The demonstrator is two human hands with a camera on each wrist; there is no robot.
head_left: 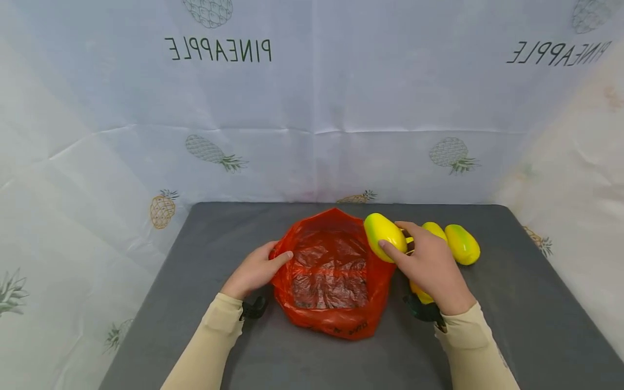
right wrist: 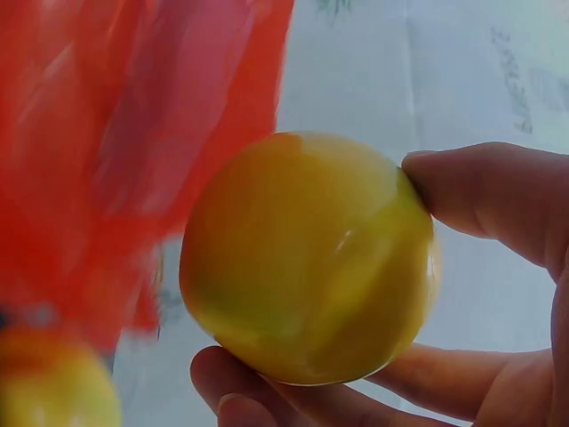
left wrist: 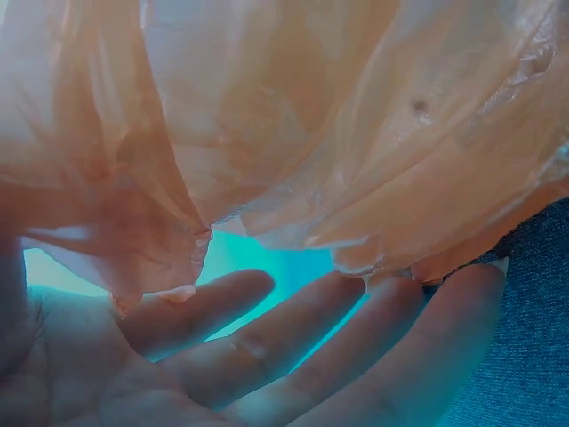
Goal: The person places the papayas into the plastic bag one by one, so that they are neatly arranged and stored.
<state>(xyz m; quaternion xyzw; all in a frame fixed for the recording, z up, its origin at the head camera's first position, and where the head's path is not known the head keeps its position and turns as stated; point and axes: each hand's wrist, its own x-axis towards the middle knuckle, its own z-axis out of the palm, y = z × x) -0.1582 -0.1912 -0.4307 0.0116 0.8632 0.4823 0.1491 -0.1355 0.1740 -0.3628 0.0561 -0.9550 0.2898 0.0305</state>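
A red plastic bag (head_left: pixel 336 319) stands on the table with its mouth spread wide. My left hand (head_left: pixel 255 271) holds the bag's left rim, thumb over the inside edge and fingers outside; in the left wrist view, those fingers (left wrist: pixel 267 356) lie under the thin plastic. My right hand (head_left: pixel 431 265) grips a yellow-green mango (head_left: pixel 385 237) at the bag's right rim. Seen from the right wrist, the mango (right wrist: pixel 307 258) sits between thumb and fingers. More mangoes lie near the right hand: one to its right (head_left: pixel 462 245), one partly behind it (head_left: pixel 434 229), another partly under it (head_left: pixel 420 292).
The dark grey table (head_left: pixel 234 222) has its far edge against a pale curtain (head_left: pixel 312 97) printed with pineapples. The curtain also hangs along both sides. A dark wrist camera (head_left: pixel 254 307) sits under the left wrist, another (head_left: pixel 423 310) by the right.
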